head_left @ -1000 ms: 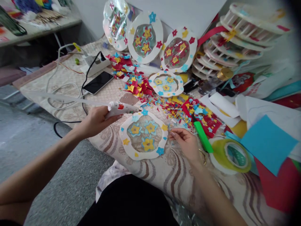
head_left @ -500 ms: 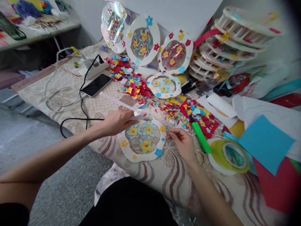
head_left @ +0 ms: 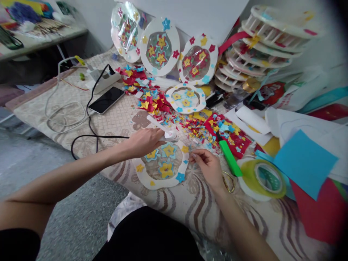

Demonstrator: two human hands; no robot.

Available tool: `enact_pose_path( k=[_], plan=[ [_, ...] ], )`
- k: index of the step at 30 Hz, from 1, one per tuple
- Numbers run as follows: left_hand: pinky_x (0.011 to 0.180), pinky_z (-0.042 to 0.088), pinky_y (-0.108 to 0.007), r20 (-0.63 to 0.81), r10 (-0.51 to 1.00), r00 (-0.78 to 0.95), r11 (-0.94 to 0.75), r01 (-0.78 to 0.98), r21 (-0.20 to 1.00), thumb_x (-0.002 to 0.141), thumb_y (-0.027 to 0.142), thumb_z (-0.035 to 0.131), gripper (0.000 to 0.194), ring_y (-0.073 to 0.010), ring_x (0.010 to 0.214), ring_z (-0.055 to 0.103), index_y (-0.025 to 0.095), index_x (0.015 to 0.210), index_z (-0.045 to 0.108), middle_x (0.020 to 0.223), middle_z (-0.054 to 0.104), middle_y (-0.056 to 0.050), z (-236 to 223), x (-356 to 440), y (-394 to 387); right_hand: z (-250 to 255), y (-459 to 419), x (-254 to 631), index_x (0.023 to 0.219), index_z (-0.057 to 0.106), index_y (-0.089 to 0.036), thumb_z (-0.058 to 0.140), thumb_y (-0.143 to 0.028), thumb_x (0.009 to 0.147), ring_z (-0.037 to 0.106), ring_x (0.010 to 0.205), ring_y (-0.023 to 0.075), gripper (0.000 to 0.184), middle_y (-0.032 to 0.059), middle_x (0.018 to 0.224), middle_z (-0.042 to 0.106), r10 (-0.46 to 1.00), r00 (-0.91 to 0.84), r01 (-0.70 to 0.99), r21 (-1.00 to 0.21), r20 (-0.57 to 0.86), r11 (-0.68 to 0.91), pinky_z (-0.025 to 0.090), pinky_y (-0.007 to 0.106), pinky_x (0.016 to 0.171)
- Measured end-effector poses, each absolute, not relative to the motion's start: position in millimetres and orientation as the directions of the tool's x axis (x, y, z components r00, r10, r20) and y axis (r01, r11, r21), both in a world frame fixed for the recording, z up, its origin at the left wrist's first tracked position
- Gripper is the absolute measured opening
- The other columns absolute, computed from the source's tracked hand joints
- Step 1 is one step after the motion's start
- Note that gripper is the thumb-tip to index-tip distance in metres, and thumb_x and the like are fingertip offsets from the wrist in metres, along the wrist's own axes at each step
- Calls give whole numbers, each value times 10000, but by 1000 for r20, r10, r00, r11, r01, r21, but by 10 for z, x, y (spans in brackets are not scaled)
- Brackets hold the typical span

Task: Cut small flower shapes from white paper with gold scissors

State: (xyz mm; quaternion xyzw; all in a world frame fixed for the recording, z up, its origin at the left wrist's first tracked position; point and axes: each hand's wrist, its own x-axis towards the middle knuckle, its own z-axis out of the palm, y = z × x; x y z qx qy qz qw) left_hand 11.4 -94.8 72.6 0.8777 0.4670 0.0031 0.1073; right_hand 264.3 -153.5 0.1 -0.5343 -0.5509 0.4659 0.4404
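Observation:
My left hand [head_left: 145, 140] is closed round a white glue gun [head_left: 166, 132] with a glue stick poking out behind it. Its nozzle points down at the top rim of a white scalloped paper plate [head_left: 160, 166] decorated with yellow and blue paper flowers. My right hand [head_left: 208, 166] rests just right of that plate, thumb and fingers pinched together on something too small to make out. Both hands lie on a beige patterned cloth [head_left: 206, 206].
Loose red, blue and yellow paper cut-outs [head_left: 195, 125] lie behind the plate. A green marker [head_left: 228, 156], yellow tape roll [head_left: 262, 177], blue paper [head_left: 304, 161], phone [head_left: 106, 100], power strip [head_left: 102, 77] with cables, and stacked decorated plates [head_left: 252, 54] surround the spot.
My left hand carried the glue gun rightward and tipped its nozzle down onto the plate's top rim. My right hand stayed beside the plate, pinched.

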Motion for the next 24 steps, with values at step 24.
enact_pose_path(
  k=[24],
  plan=[
    [629, 434, -300, -137, 833, 536, -518, 842, 151, 917, 361, 420, 245, -220, 780, 627, 148, 936, 538, 884, 654, -101, 766, 79, -946, 2, -1399, 2581, 860, 632, -200, 584, -286, 838, 573, 597, 141, 101, 7, 718, 614, 994, -59, 316, -943, 88, 102, 482, 282, 592]
  ],
)
